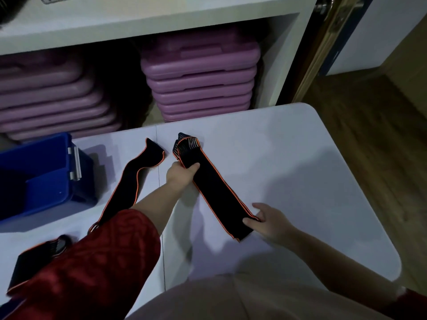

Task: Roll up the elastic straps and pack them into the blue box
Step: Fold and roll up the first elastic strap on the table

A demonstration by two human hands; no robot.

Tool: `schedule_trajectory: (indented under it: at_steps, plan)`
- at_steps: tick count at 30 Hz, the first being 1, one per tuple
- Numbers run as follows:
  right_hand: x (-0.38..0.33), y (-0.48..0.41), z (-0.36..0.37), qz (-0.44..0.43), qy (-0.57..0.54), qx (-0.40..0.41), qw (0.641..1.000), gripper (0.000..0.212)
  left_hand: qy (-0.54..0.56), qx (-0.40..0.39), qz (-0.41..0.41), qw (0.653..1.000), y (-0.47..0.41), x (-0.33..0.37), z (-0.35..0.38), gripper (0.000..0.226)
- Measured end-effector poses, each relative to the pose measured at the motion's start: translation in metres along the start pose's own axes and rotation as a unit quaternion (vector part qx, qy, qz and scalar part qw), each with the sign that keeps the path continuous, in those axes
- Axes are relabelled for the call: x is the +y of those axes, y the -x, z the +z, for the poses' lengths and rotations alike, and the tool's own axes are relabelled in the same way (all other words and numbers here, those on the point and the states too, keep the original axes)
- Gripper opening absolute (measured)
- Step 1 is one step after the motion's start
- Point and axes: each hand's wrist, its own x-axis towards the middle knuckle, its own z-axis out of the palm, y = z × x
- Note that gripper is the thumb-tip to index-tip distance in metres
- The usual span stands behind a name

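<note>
From the head camera we look down at a white table (300,169). A black strap (215,188) with orange edges lies slanted across the middle of it. Our left hand (182,175) grips this strap near its far end, with the fingers curled round it. The far tip, with thin light lines on it, sticks out past the hand. Our right hand (268,221) pinches the near end of the same strap, with the thumb on top. The strap runs straight between the two hands and is not rolled up. A second strap (129,181) lies flat and wavy on the table, just to the left of the left arm. A third strap (34,257) lies at the near left corner, partly hidden under our red sleeve (104,262). The blue box (53,188) sits on the left side of the table with its top open and a white clip on its side. It is too dark inside to see what it holds. Behind the table, purple boards (201,82) are stacked on a white shelf (138,24). A wood floor (381,135) shows on the right.
</note>
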Motion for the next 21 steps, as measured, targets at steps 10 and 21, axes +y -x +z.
schedule_trajectory:
  at_steps: [10, 21]
  plan:
    - [-0.030, -0.018, -0.002, -0.052, -0.009, -0.051, 0.997, 0.031, 0.149, -0.146, -0.003, 0.978, -0.017, 0.020, 0.019, 0.039]
    - [-0.043, -0.016, 0.003, -0.055, -0.010, -0.005, 0.998, 0.036, 0.043, -0.143, -0.055, 0.987, 0.071, -0.020, 0.020, 0.021]
